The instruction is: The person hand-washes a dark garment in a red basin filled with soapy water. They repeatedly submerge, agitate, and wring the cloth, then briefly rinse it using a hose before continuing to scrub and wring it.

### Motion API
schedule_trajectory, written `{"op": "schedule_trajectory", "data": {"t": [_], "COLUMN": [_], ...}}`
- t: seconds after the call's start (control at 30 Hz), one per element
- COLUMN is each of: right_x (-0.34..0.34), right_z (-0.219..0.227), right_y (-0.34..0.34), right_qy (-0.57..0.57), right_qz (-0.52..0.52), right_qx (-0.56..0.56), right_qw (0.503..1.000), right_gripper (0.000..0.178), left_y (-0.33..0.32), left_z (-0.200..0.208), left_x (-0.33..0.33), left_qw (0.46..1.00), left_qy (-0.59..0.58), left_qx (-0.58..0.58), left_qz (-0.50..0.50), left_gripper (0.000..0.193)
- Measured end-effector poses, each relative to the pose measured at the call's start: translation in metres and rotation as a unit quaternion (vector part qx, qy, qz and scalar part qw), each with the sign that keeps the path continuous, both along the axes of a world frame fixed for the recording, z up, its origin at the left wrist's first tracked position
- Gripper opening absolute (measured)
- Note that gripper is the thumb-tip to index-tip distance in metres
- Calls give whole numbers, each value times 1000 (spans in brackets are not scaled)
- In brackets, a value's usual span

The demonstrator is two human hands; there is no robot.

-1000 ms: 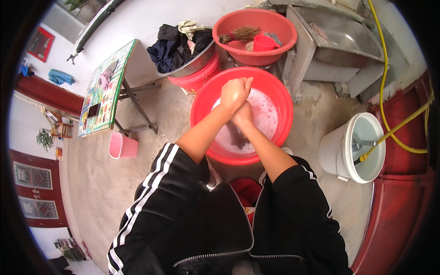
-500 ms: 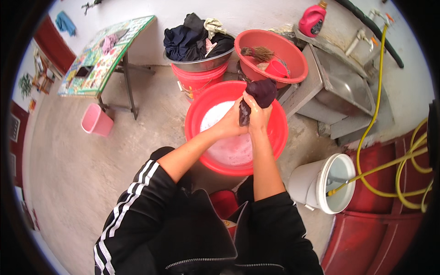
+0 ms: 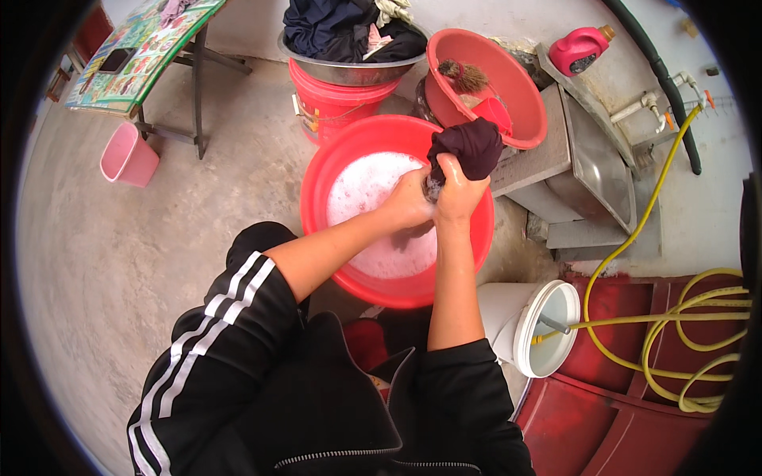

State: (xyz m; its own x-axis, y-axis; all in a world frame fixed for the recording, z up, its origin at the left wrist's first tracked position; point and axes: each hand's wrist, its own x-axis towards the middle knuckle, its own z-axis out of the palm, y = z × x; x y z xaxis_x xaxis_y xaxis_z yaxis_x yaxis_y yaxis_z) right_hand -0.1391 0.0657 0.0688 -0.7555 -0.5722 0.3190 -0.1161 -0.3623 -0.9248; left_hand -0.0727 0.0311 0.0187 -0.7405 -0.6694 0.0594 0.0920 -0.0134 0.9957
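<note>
A dark maroon piece of wet cloth (image 3: 468, 149) is bunched up over the right side of a red basin (image 3: 317, 186) of pinkish, foamy water. My right hand (image 3: 458, 190) is closed round the cloth, thumb uppermost. Just left of it, my left hand (image 3: 411, 198) grips a lower part of the same cloth, its fingers partly hidden. Part of the cloth seems to hang below the hands toward the suds. What kind of garment it is cannot be made out.
Behind stands a metal bowl of dark clothes (image 3: 325, 32) on a red bucket (image 3: 341, 103). A tilted red tub (image 3: 524, 87) holds a brush (image 3: 464, 77) and red scoop. To the right are a sink (image 3: 599, 159), yellow hose (image 3: 647, 214) and white bucket (image 3: 508, 317); left, a pink bin (image 3: 131, 159).
The view has shifted, so the surroundings sit higher. Both hands still grip the cloth; its bunched end has moved slightly right, and the left hand is lower on it.
</note>
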Motion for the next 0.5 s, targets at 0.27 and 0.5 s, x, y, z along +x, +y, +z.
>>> {"op": "schedule_trajectory", "data": {"t": [0.27, 0.5], "right_x": [-6, -14], "right_z": [-9, -15], "right_y": [-2, 21], "right_qy": [38, -62], "right_qz": [-2, 111], "right_qx": [-23, 50], "right_qw": [999, 991], "right_gripper": [18, 58], "left_y": [-5, -19], "left_z": [19, 23], "left_x": [5, 2], "left_qw": [970, 956], "left_qy": [-196, -214], "left_qx": [-141, -194], "left_qz": [20, 48], "left_gripper": [35, 35]}}
